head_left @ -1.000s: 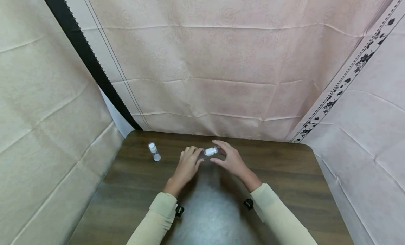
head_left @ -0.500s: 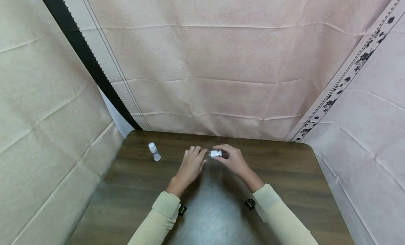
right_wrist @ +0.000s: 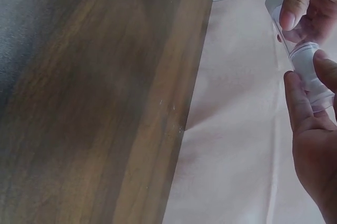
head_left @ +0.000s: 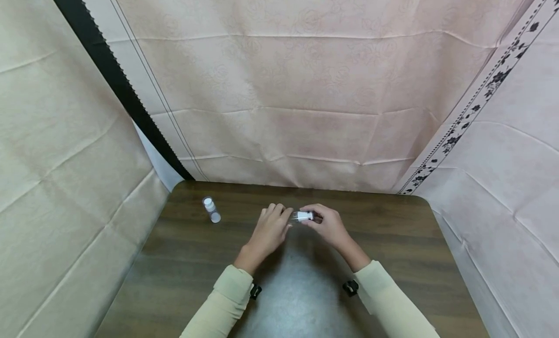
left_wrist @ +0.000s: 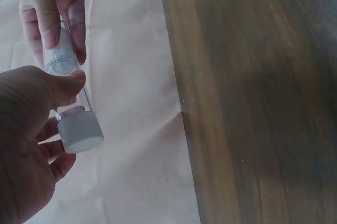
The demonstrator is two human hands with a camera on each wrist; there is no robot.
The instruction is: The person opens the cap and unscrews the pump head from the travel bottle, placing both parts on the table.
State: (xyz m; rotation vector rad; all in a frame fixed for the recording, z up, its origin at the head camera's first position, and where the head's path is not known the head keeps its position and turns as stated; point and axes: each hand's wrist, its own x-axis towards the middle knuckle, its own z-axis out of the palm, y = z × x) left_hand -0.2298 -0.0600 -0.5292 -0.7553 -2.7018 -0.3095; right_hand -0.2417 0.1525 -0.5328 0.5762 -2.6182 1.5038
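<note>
In the head view, a small clear bottle with a white band (head_left: pixel 304 216) is held between both hands above the table. My left hand (head_left: pixel 267 233) pinches its clear part; the left wrist view shows the thumb on top and a white end piece (left_wrist: pixel 80 132) sticking out past the fingers. From the other side, my right hand (head_left: pixel 330 227) grips the white section (right_wrist: pixel 309 74) between thumb and fingers. Part of that section is hidden by the right fingers. A second, similar bottle (head_left: pixel 211 210) with a white cap is on the table to the left, apart from both hands.
The brown wooden table (head_left: pixel 183 270) has its far edge against a pale cloth backdrop (head_left: pixel 279 115). More cloth hangs on the left (head_left: pixel 65 183) and right (head_left: pixel 502 192) sides. Black cameras sit at both wrists, the right one (head_left: pixel 351 287) near the sleeve cuff.
The right thumb and fingers, spread around the bottle's end a second ago, have closed on its white section. Both hands and the bottle have shifted slightly right and nearer. The second bottle stayed put.
</note>
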